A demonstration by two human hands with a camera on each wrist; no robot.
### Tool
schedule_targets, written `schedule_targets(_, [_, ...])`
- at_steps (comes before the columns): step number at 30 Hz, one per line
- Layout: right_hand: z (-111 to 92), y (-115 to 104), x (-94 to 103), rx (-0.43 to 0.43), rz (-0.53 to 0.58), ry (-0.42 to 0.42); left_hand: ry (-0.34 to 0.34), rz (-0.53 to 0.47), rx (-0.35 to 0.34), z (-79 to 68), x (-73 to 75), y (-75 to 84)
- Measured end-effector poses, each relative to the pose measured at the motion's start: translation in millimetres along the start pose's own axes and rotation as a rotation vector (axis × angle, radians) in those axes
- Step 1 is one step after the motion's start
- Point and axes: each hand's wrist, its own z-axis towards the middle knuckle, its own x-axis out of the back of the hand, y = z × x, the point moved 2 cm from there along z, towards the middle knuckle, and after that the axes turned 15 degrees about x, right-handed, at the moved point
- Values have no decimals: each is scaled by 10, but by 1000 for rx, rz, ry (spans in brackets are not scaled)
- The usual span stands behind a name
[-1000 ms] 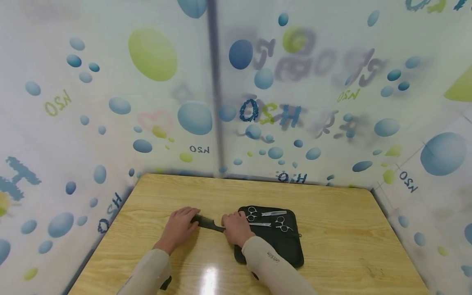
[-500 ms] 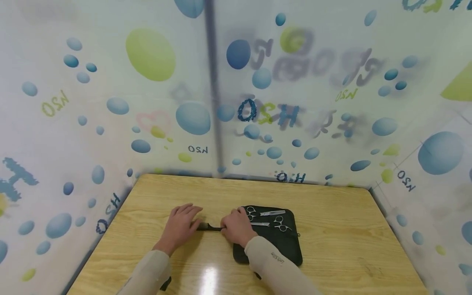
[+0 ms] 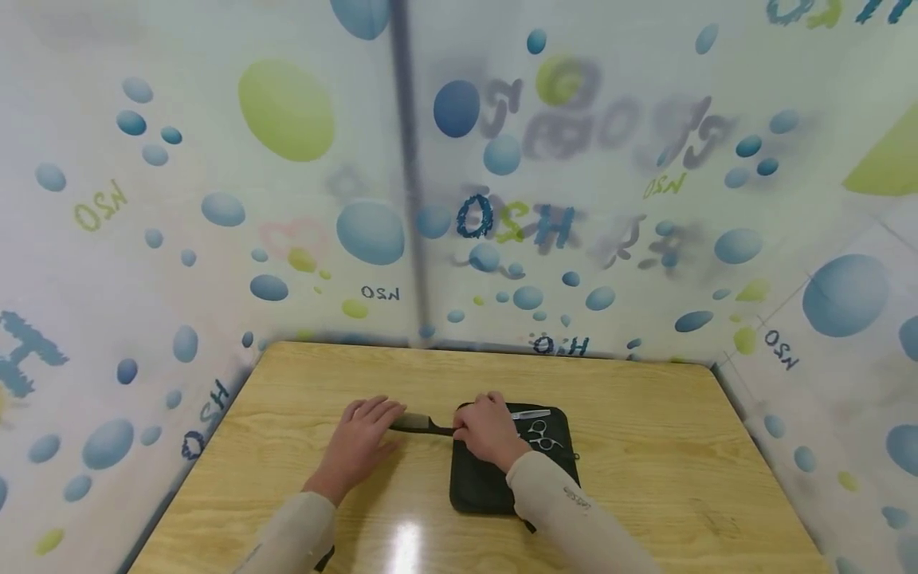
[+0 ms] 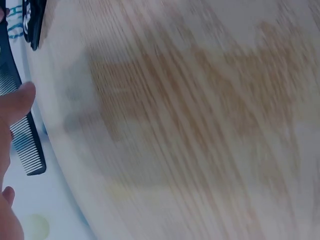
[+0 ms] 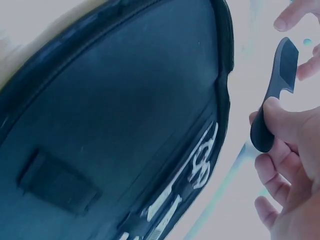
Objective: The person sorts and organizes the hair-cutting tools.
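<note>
A dark comb (image 3: 414, 424) with a thin handle is held level above the table. My right hand (image 3: 489, 430) pinches its handle between thumb and fingers, as the right wrist view of the comb (image 5: 274, 89) shows. My left hand (image 3: 361, 441) is at the toothed end, fingers spread and fairly straight; in the right wrist view its fingertips (image 5: 283, 22) lie around that end without a visible grip. The teeth show behind my left thumb (image 4: 21, 100) in the left wrist view. Under my right hand lies an open black case (image 3: 479, 486), with scissors (image 3: 543, 438) in its far part.
The case rests on a light wooden table (image 3: 645, 462). Another silver tool (image 3: 531, 414) lies near the scissors, partly covered by my right hand. A pale patterned wall (image 3: 459, 303) closes off the table's back edge.
The comb has turned, its toothed end dipping and then lifting again. My right hand has moved right and slightly up with the handle. My left fingers have loosened from the toothed end.
</note>
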Motion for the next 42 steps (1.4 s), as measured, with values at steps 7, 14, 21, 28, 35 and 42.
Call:
schedule_targets(7, [-141, 77, 124, -11, 44, -17, 51, 34, -28, 26, -84, 99])
schedule_targets(14, [-247, 153, 157, -20, 108, -10, 89, 30, -55, 86, -105, 202])
schedule_targets(21, [-319, 206, 170, -31, 172, -7, 75, 51, -80, 105, -135, 271])
schedule_targets(28, [-411, 237, 198, -27, 215, -7, 36, 74, -81, 112, -173, 328])
schedule_targets(35, [-491, 295, 202, -22, 227, 12, 36, 34, -93, 129, -196, 400])
schedule_targets(42, [-560, 337, 195, -25, 232, 27, 43, -5, -125, 162, -225, 538])
